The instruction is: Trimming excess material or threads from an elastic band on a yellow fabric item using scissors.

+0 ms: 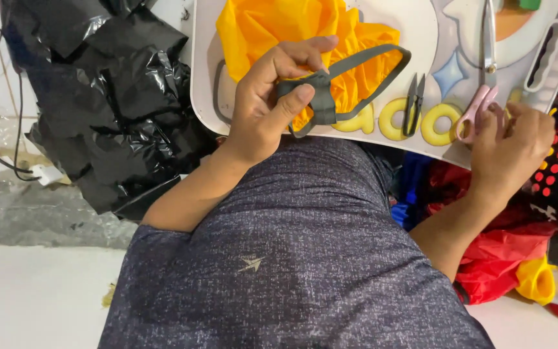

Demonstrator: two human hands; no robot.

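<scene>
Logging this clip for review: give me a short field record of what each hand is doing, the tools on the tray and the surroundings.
left hand: the left hand pinches a folded grey strap between thumb and fingers
under strap: orange fabric bunched on the white tray
right hand: the right hand grips the pink handles of the scissors, blades lying on the tray
other tool: small thread snips lie untouched on the tray
left side: black plastic bag
lower right: red fabric
</scene>
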